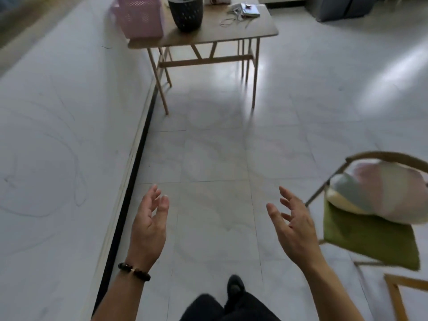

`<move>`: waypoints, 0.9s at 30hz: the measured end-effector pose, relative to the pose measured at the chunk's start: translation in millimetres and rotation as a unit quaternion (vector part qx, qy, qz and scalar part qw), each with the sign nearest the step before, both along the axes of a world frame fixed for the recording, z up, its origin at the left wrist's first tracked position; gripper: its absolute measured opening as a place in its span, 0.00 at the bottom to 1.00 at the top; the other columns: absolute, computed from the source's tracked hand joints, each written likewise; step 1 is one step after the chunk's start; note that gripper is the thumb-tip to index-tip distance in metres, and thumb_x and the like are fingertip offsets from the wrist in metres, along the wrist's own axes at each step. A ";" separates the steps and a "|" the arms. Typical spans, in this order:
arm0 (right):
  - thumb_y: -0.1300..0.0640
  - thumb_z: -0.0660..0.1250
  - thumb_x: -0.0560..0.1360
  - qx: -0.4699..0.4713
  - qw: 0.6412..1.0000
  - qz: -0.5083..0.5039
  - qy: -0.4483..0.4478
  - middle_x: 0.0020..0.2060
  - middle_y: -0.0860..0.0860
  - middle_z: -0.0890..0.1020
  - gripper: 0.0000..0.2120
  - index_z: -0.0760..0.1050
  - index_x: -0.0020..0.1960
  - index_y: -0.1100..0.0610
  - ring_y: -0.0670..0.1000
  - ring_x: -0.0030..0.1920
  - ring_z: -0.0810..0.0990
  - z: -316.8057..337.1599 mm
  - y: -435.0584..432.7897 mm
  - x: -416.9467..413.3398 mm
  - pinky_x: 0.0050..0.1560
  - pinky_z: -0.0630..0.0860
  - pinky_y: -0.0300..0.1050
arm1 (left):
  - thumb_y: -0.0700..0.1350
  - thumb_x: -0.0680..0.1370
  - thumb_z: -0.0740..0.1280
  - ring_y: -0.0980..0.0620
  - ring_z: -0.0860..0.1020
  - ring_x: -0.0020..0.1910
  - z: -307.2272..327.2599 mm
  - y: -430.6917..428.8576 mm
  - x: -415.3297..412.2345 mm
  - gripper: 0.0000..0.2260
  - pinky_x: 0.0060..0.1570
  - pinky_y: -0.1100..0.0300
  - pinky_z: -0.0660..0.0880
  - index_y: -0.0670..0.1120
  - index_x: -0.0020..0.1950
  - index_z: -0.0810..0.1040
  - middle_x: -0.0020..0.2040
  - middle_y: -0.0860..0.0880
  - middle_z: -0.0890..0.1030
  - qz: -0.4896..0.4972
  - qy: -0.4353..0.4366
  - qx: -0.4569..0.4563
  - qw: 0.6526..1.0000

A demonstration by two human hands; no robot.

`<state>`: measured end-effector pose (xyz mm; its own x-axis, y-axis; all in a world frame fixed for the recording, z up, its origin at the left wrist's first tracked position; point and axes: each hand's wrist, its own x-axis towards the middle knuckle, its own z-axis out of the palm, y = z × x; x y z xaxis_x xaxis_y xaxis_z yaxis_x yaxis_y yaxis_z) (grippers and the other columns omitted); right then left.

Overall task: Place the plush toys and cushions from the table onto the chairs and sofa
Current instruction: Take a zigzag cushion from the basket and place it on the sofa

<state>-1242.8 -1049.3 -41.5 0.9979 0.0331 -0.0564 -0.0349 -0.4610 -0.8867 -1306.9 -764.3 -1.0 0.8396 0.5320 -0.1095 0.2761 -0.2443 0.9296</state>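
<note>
Stretching ahead, pale glossy floor tiles (208, 147) run to a wooden counter (220, 31) beside the white wall (58, 135). The counter carries a pink basket (139, 17) and a dark perforated basket (185, 12). The left grip (149, 225) and right grip (294, 230) hover spread wide, palms facing, holding nothing. A pastel cushion (382, 193) lies on the green-seated chair (370, 242) at right, well apart from the counter.

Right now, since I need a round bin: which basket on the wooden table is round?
The dark perforated plastic basket, right of the pink slatted plastic basket, which is boxy with flat sides.
</note>
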 end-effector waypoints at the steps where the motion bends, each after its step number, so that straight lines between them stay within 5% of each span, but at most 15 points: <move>1: 0.47 0.66 0.80 -0.004 1.000 0.014 -0.001 0.66 0.42 0.70 0.27 0.66 0.77 0.49 0.43 0.65 0.74 7.1 17.8 29.0 0.63 0.77 0.47 | 0.58 0.78 0.60 0.66 0.72 0.64 6.8 16.7 22.9 0.27 0.66 0.58 0.69 0.52 0.77 0.66 0.67 0.58 0.74 0.011 -0.008 0.001 1.000; 5: 0.46 0.66 0.79 -0.013 0.998 0.062 0.002 0.67 0.42 0.71 0.27 0.66 0.77 0.49 0.40 0.65 0.74 9.8 85.8 143.4 0.62 0.75 0.43 | 0.56 0.80 0.60 0.65 0.73 0.65 -0.6 82.0 114.6 0.25 0.67 0.55 0.70 0.52 0.77 0.66 0.64 0.62 0.75 0.061 -0.032 -0.017 0.997; 10: 0.47 0.67 0.79 -0.019 0.998 0.054 0.001 0.68 0.43 0.72 0.27 0.66 0.76 0.49 0.39 0.63 0.74 -22.9 178.1 300.1 0.62 0.76 0.43 | 0.55 0.79 0.61 0.60 0.74 0.66 -41.8 170.7 258.2 0.26 0.71 0.47 0.71 0.51 0.77 0.66 0.70 0.55 0.74 0.094 -0.017 -0.065 0.993; 13: 0.50 0.67 0.80 -0.039 0.998 0.052 0.011 0.69 0.46 0.72 0.27 0.66 0.77 0.51 0.43 0.65 0.74 -22.1 224.6 391.7 0.61 0.75 0.42 | 0.50 0.82 0.62 0.65 0.74 0.62 -40.4 229.7 356.6 0.22 0.71 0.48 0.70 0.50 0.77 0.66 0.68 0.54 0.74 0.084 -0.007 -0.071 0.994; 18: 0.43 0.65 0.77 -0.023 1.000 0.003 -0.003 0.67 0.43 0.71 0.30 0.66 0.76 0.50 0.43 0.64 0.75 15.9 278.3 528.5 0.59 0.75 0.40 | 0.49 0.83 0.62 0.53 0.76 0.65 -4.8 304.3 520.8 0.21 0.69 0.47 0.72 0.51 0.76 0.68 0.67 0.53 0.75 0.055 0.002 -0.042 0.998; 22: 0.47 0.66 0.79 0.008 0.999 -0.043 -0.007 0.67 0.41 0.72 0.27 0.66 0.76 0.48 0.41 0.64 0.75 13.6 308.1 632.6 0.55 0.73 0.33 | 0.50 0.82 0.62 0.54 0.75 0.66 -3.5 338.7 649.9 0.20 0.69 0.49 0.72 0.51 0.75 0.69 0.66 0.54 0.76 0.010 -0.003 -0.020 1.000; 27: 0.48 0.68 0.79 0.028 0.998 -0.063 0.010 0.67 0.41 0.73 0.26 0.66 0.76 0.47 0.43 0.65 0.75 -28.5 349.3 783.6 0.62 0.78 0.46 | 0.48 0.83 0.63 0.50 0.76 0.66 -36.3 364.5 810.8 0.19 0.70 0.46 0.72 0.49 0.74 0.69 0.66 0.53 0.76 0.005 0.008 -0.020 1.000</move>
<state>-459.2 -700.0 -70.1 0.9931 -0.0883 -0.0774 -0.1065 -0.4009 -0.9099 -496.1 -399.8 -37.3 0.8324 0.5350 -0.1443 0.2927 -0.2034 0.9343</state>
